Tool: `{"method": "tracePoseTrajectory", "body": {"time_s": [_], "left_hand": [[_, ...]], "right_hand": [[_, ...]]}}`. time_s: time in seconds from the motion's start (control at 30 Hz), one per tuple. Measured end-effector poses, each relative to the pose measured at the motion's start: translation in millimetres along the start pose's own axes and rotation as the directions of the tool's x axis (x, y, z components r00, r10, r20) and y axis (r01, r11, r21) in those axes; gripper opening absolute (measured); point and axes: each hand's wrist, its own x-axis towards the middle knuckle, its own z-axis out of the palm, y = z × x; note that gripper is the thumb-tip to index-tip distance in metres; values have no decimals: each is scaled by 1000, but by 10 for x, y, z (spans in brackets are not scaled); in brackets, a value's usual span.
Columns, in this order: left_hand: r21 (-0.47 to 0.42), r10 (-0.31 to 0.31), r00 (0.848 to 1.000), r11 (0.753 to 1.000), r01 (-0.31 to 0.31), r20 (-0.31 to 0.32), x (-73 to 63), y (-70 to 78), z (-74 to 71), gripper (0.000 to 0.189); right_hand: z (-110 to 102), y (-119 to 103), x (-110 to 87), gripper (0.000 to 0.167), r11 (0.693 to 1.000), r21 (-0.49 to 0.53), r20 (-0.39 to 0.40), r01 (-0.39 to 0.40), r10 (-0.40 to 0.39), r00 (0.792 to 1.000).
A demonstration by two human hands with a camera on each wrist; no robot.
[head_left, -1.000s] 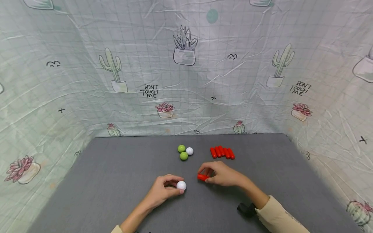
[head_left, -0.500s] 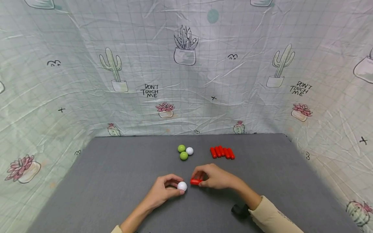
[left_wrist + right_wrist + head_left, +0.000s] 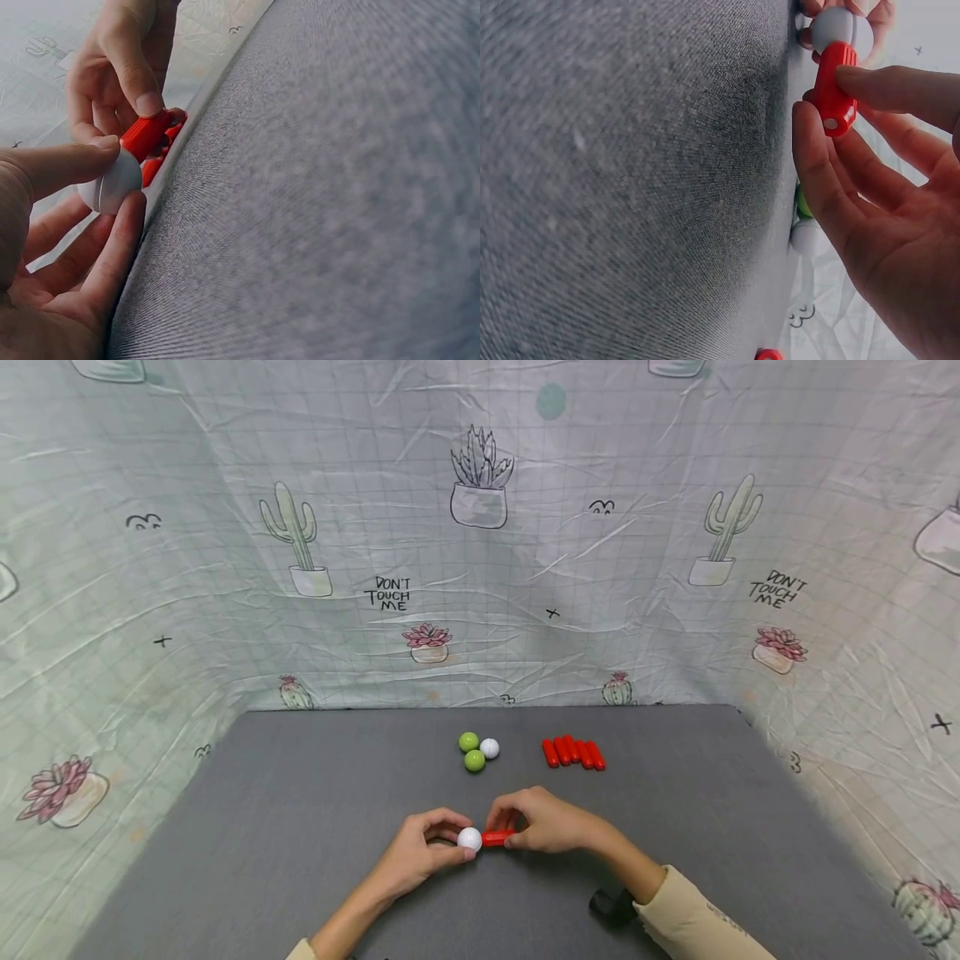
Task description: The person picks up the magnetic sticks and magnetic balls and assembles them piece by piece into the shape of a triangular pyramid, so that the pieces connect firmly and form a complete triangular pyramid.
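Observation:
Between thumb and fingers my left hand (image 3: 422,847) pinches a white ball (image 3: 469,839) with a thin seam round it, seen close in the left wrist view. Opposite it, my right hand (image 3: 546,821) pinches a short red rod (image 3: 497,838) with ridged sides, held level. One end of the red rod (image 3: 835,90) meets the white ball (image 3: 842,34) in the right wrist view. The rod's other end faces the right wrist camera and shows a small silvery disc in its middle.
Behind the hands stand two green balls (image 3: 475,761) and another white ball (image 3: 490,748), close together. To their right several red rods (image 3: 573,752) lie side by side on the grey table (image 3: 315,793). A patterned cloth (image 3: 480,577) hangs round the back and sides.
My right hand has moved left and slightly nearer with the red rod, which turned level and now meets the white ball. The left hand has stayed almost still.

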Motion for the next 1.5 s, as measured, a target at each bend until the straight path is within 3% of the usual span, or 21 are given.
{"method": "tracePoseTrajectory", "body": {"time_s": [0.43,1.03,1.5], "left_hand": [[5,53,998,999,-53,-27,-7,-90,-3,39],[-52,62,997,997,-64,-39,-17,-91,21,43],[31,107,994,994,-106,-26,-12,-106,9,39]], "right_hand": [[5,46,-21,25,999,42,-1,-31,31,1000],[30,96,-27,25,999,40,-22,-25,26,999],[-47,140,-12,21,999,40,-14,-7,7,1000]]}}
